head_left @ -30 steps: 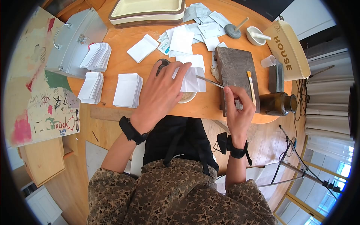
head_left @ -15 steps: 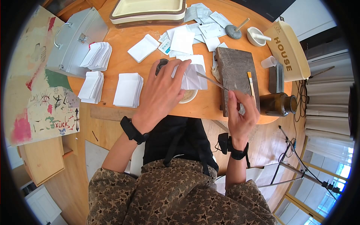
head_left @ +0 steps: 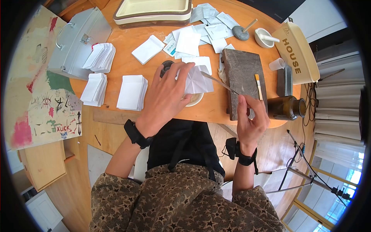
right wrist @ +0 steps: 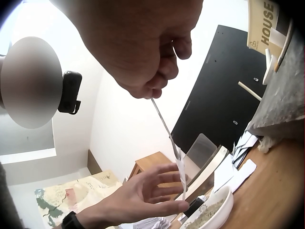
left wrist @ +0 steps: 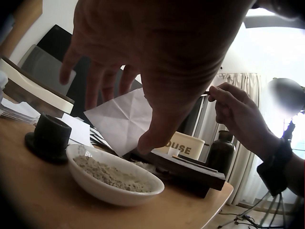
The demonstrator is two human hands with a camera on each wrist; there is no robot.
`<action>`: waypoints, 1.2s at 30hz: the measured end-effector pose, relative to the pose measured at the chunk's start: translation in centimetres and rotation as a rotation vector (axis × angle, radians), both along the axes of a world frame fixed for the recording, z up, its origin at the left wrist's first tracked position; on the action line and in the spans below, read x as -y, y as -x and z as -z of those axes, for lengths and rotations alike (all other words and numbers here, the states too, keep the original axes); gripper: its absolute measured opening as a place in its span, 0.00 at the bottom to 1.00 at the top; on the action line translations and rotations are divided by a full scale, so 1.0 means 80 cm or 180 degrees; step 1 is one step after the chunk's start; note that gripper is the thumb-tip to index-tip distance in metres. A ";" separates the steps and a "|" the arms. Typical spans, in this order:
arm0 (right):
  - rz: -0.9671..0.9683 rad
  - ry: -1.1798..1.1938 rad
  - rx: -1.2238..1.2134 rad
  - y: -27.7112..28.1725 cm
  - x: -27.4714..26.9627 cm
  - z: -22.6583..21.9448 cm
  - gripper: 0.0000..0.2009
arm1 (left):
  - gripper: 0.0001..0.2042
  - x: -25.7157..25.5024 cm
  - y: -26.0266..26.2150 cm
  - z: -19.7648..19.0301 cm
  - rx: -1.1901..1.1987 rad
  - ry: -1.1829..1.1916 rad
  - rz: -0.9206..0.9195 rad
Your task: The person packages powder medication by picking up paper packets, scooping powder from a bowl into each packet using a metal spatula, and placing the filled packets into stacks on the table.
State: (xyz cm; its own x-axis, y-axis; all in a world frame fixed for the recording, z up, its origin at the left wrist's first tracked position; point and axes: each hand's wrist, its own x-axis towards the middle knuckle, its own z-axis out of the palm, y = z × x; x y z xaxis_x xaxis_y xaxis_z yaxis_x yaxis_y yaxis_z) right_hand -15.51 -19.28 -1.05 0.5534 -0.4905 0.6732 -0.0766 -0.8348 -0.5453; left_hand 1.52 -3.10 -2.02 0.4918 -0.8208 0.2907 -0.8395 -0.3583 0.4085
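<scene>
My left hand (head_left: 164, 96) holds a creased white square of paper (head_left: 199, 82) at its left side, thumb below and fingers spread above. Under the paper is a white bowl (left wrist: 105, 188) of grey-beige crumbly powder (left wrist: 107, 174), mostly covered by hand and paper in the head view. Between thumb and fingers, my right hand (head_left: 252, 118) pinches a thin metal spatula (head_left: 224, 85) by its far end. The spatula's flattened tip meets the paper's right edge. Beside the bowl stands a small black pot (left wrist: 51, 136), partly behind the left hand in the head view.
A dark slab (head_left: 243, 73) with a brush (head_left: 259, 91) lies right, beside a brown jar (head_left: 286, 107). Stacks of white paper (head_left: 131, 92) sit left. Sachets (head_left: 216, 31), a mortar (head_left: 264, 38), a cream tray (head_left: 152, 15) and a HOUSE box (head_left: 296, 50) stand farther back.
The right hand has drawn slightly right and toward the body, with the spatula's tip moving toward the paper's edge. The paper has turned a little, and the left hand stays nearly in place.
</scene>
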 end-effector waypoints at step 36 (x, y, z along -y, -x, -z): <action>0.0043 -0.1997 0.0356 0.009 0.004 0.009 0.06 | 0.37 -0.109 -0.032 -0.038 -0.0268 -0.0947 -0.1594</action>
